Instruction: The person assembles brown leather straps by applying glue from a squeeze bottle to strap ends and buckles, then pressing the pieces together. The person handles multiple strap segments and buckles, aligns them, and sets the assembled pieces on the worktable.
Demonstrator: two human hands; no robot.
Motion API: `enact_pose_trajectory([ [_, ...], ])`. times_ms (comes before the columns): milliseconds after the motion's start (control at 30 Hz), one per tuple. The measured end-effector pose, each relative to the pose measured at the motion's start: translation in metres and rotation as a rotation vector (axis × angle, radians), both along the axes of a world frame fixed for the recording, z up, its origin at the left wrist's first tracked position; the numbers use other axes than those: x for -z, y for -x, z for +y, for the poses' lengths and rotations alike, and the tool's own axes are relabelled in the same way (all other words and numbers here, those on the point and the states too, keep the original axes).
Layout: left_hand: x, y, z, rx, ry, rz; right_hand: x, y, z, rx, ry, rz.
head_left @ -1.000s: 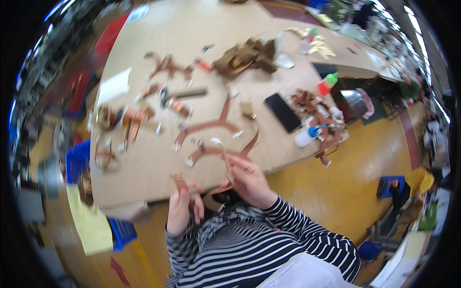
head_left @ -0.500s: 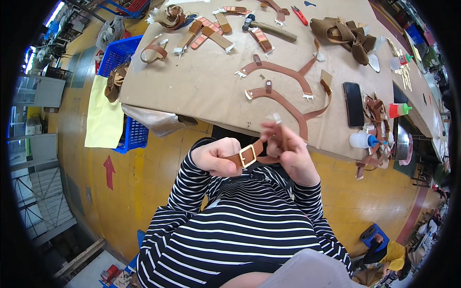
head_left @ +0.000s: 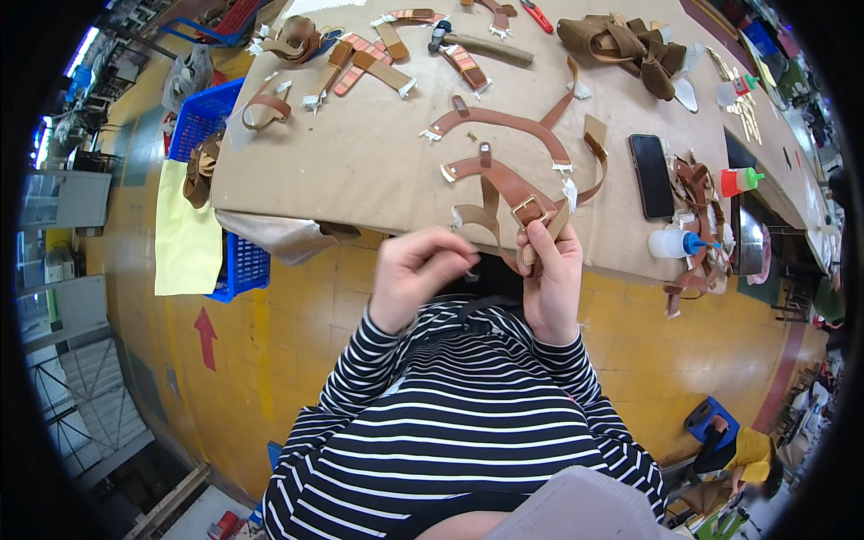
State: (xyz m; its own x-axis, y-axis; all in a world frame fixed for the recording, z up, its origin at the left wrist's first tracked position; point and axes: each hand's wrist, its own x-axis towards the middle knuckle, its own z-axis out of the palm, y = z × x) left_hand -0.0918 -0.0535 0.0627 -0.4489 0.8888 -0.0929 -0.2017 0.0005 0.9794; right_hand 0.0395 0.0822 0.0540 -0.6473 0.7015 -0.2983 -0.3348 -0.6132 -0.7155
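My right hand (head_left: 553,288) pinches a brown leather buckle strap (head_left: 558,219) just over the table's near edge. The square gold buckle (head_left: 529,211) faces up above my fingertips, and the strap loops below it. To the left of it, apart from the strap, my left hand (head_left: 409,277) is closed with thumb and fingers drawn together; whether anything small is in them I cannot make out. Flat on the table beyond lie brown Y-shaped leather straps (head_left: 504,120) with white-tipped ends. A curved strap end (head_left: 474,215) rests at the table edge.
On the table (head_left: 333,171) are a hammer (head_left: 486,49), folded straps (head_left: 378,72), a brown leather bundle (head_left: 621,47), a black phone (head_left: 652,176) and a blue-capped bottle (head_left: 673,243). A blue crate (head_left: 247,265) with yellow paper (head_left: 187,238) stands left. Another person (head_left: 742,454) is at lower right.
The buckle strap moved from between both hands up and right, and only my right hand holds it now. My left hand let go and sits apart, further from the buckle.
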Motion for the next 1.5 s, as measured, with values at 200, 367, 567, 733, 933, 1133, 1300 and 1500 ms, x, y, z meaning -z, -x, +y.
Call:
enact_pose_trajectory([
  [200,0.014,-0.033,0.025,-0.049,-0.091,0.654,-0.002,0.004,-0.012,0.070,0.038,0.084],
  [367,0.024,-0.036,0.021,-0.364,-0.074,0.502,-0.002,-0.001,-0.002,0.105,0.174,0.141],
  [567,0.018,-0.034,0.015,-0.307,-0.038,-0.180,-0.003,-0.001,-0.006,0.042,0.030,0.095],
  [733,0.012,-0.015,0.014,-0.126,-0.055,-0.528,-0.012,-0.005,-0.011,-0.357,-0.344,-0.175],
  [933,0.014,0.020,0.003,-0.275,-0.474,-1.017,-0.010,-0.012,0.007,-0.413,-0.778,-0.097],
  [1133,0.020,0.005,0.005,0.134,-0.867,-2.024,-0.002,-0.005,0.004,0.061,-0.596,0.256],
  [1300,0.025,-0.007,0.007,0.118,-0.894,-1.878,-0.007,0.002,0.017,0.599,-0.657,0.260],
  [1500,0.023,-0.012,0.012,0.071,-0.722,-1.725,-0.003,0.004,-0.013,0.308,-0.737,0.190],
])
